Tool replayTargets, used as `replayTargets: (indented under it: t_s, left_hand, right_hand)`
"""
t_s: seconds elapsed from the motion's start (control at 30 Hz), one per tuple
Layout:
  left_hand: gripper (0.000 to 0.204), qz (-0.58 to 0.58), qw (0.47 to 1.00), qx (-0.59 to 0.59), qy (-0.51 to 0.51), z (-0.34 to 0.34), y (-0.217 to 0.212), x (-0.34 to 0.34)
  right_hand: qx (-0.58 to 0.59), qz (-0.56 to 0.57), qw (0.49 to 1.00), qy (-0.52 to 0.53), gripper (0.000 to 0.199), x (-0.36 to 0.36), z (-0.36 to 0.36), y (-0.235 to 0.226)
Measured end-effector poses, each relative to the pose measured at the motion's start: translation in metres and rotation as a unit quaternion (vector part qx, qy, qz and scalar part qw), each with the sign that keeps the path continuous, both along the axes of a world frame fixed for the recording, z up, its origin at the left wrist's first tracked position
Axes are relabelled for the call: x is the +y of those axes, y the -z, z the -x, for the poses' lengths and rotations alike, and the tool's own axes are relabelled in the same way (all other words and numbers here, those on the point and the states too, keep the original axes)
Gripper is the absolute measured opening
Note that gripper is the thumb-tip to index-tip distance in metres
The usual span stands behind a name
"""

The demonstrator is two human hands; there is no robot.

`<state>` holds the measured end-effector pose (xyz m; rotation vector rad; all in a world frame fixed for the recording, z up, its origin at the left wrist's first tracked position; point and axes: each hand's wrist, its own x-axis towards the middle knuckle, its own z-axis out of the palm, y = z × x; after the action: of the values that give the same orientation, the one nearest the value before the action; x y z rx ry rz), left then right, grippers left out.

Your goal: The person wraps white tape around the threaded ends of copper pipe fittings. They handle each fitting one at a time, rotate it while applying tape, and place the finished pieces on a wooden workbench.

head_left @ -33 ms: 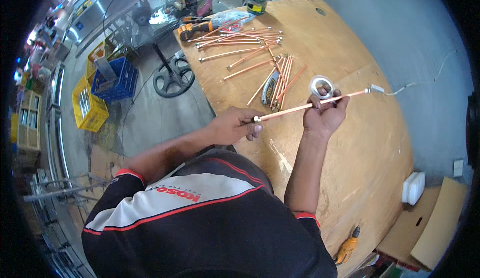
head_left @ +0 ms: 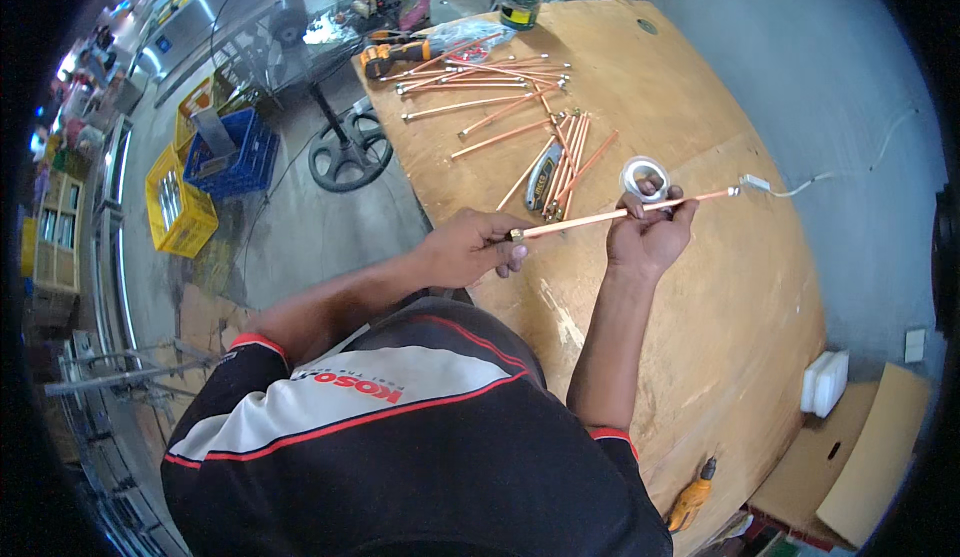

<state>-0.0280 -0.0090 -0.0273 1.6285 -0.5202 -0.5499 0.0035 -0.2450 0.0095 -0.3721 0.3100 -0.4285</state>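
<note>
Far left of the wooden table [head_left: 720,337] sit the yellow crate [head_left: 178,204] and the blue crate [head_left: 233,153] on the floor, and closer in to the table's edge stands the fan [head_left: 300,47] on its round black base

Up at the table's far left corner lies the orange drill [head_left: 392,56], with a dark green tin [head_left: 521,4] just behind it near the far edge

Your left hand [head_left: 468,247] is out over the table's near-left edge, fingers curled and clamped on the brass-tipped end of the copper tube [head_left: 620,214]

That tube runs nearly level above the table top, from your left hand across to your right, its far tip poking out past your right fingers

Beyond it, loose copper tubes [head_left: 520,107] lie scattered over the table's far half, a tight bundle of them just behind the held tube

Your right hand [head_left: 648,237] is over the middle of the table, fingers pinched around the tube, and a white tape roll [head_left: 644,176] sits on the fingertips right above it

Right of that hand a white cable [head_left: 800,189] trails off the table's right edge

Down at the table's near-right corner sits a white block [head_left: 824,381], beside brown cardboard [head_left: 860,457]
</note>
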Motion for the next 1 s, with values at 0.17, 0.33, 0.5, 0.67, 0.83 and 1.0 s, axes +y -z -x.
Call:
replayTargets:
  t_s: [0.17, 0.33, 0.5, 0.67, 0.83, 1.0]
  left_hand:
    - [0.037, -0.166, 0.946, -0.277, -0.029, -0.016, -0.027, 0.007]
    - [0.041, -0.223, 0.854, -0.468, 0.047, -0.028, -0.033, 0.017]
    - [0.045, -0.213, 0.82, -0.523, 0.099, -0.036, -0.047, 0.027]
    - [0.043, -0.11, 0.785, -0.588, 0.158, -0.045, -0.047, 0.024]
    - [0.033, -0.065, 0.838, -0.541, -0.014, -0.055, -0.04, 0.002]
    - [0.046, 0.205, 0.939, -0.236, -0.143, -0.062, -0.038, -0.047]
  right_hand:
    - [-0.006, -0.071, 0.997, -0.009, 0.047, 0.002, 0.0, 0.024]
    - [-0.003, -0.115, 0.993, -0.033, 0.048, 0.006, -0.01, 0.045]
    - [0.008, -0.142, 0.989, -0.048, 0.043, 0.012, -0.012, 0.046]
    - [0.001, -0.162, 0.983, -0.089, 0.043, 0.016, -0.019, 0.053]
    - [-0.095, -0.136, 0.986, -0.03, 0.044, 0.013, -0.029, 0.004]
    - [-0.132, -0.08, 0.988, -0.03, 0.044, 0.041, -0.056, -0.034]
